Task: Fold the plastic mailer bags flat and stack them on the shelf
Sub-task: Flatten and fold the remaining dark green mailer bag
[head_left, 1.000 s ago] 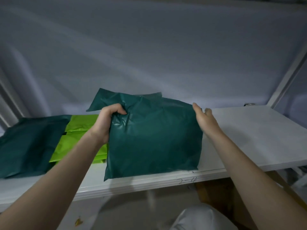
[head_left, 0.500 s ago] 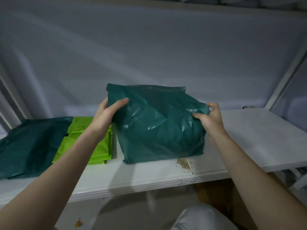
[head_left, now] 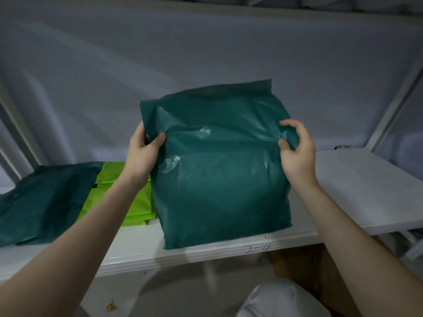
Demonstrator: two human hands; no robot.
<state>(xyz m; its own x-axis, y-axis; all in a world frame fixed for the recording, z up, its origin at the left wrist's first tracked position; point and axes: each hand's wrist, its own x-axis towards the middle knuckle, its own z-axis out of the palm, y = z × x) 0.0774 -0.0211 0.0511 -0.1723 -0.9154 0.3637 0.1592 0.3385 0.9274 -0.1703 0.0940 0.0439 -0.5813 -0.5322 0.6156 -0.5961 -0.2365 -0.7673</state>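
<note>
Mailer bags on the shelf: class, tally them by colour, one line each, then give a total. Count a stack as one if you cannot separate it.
Dark green bags: 2 (held; lying at left)
Lime green stack: 1, layers uncountable
Total: 3

We look from a single head-worn wide-angle camera, facing forward and slightly down, close to a white shelf point(head_left: 357, 193) at arm's reach. Our forearms enter from 7 and 5 o'clock, and the shelf's front edge crosses the lower frame. The back wall point(head_left: 206, 53) fills 12 o'clock. No second view shares the scene.
</note>
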